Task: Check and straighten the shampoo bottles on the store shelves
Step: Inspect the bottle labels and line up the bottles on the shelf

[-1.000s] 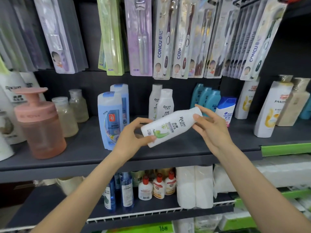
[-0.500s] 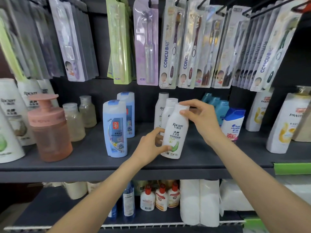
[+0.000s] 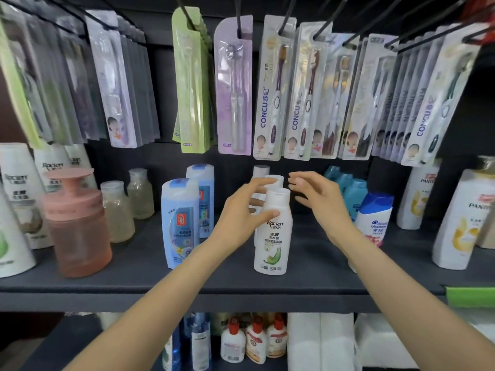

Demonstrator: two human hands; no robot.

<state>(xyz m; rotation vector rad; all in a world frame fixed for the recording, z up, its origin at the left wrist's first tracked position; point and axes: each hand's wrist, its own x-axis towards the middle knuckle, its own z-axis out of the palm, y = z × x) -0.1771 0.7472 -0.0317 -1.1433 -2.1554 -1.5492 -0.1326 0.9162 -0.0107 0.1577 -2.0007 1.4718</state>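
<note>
— Where's the bottle they're fussing with?

— The white Racien shampoo bottle [image 3: 272,231] stands upright on the dark shelf [image 3: 241,285], near the front edge and about midway along it, label facing out. Two more white bottles [image 3: 267,178] of the same make line up right behind it, toward the back.

— Is anyone holding it?

— The left hand [image 3: 241,215] is. Its thumb lies across the bottle's shoulder just above the label, and its fingers reach round the far side near the cap, so I'd call that a light grip. The right hand [image 3: 318,202] hangs just beside the cap with its fingers spread and relaxed, touching nothing that I can see.

— So this one's done?

— Nearly, I'd say. It's standing straight and in line with its row; what's left is for the left hand to let go, perhaps after a last nudge back.

— And the rest of the shelf?

— The two blue bottles [image 3: 182,223] to the left stand upright, one behind the other. The teal bottles [image 3: 351,188] and the white Head & Shoulders bottle [image 3: 375,220] to the right look orderly too, though the right forearm hides part of them. The Pantene bottles [image 3: 460,220] toward the right end and the big white ones [image 3: 16,204] at the left end appear to lean, but the wide lens may account for that. I'd judge those ends remain to be checked.
</note>
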